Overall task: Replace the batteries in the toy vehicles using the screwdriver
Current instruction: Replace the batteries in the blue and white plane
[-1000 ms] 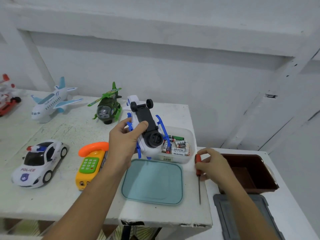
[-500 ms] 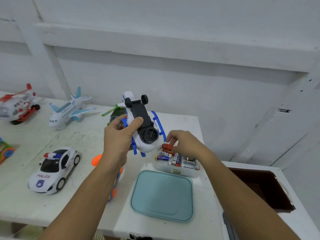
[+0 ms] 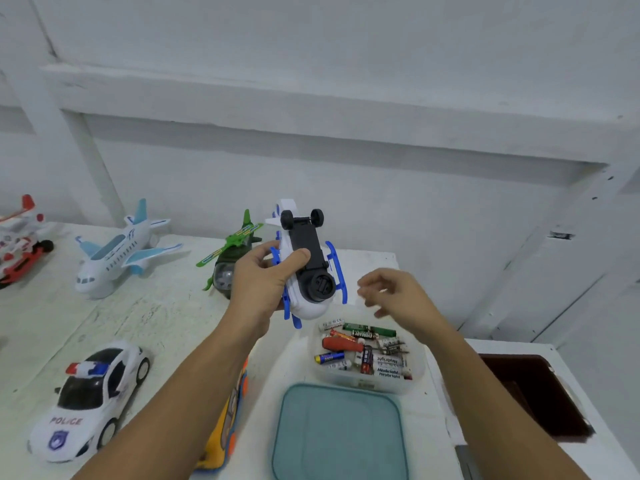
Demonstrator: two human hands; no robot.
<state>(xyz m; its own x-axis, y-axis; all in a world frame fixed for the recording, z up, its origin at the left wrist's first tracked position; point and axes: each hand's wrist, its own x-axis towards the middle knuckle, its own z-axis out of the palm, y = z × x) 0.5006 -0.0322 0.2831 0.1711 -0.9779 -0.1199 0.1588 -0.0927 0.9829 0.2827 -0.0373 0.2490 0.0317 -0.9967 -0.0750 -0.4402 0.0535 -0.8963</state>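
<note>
Lots of stuff sat on the white table (image 3: pixel 166 317); a police car (image 3: pixel 90 400) near left, a white and blue airplane (image 3: pixel 121 251) further back, a red and white helicopter (image 3: pixel 17 244) at the left edge, and a green helicopter (image 3: pixel 232 261) partly hidden behind the left hand (image 3: pixel 259 282); the left forearm covered most of an orange and yellow toy (image 3: pixel 225 434). A teal lid (image 3: pixel 339 438) lay flat in front of a clear container (image 3: pixel 367 386), and a brown bin (image 3: pixel 533 396) sat off to the right.

The left hand gripped a white and blue toy helicopter (image 3: pixel 304 265) belly-up above the table, thumb on its black underside, 2 wheels at the far end. The right hand (image 3: pixel 398 296) hung just beside it, blurry, fingers loosely curled and holding nothing. The screwdriver (image 3: pixel 341 344) lay in the container among the batteries (image 3: pixel 388 362), right below that hand.

Readable bits: "POLICE" on the car; "EVEREADY" on 1 battery; "Heybright" on the white ones.
</note>
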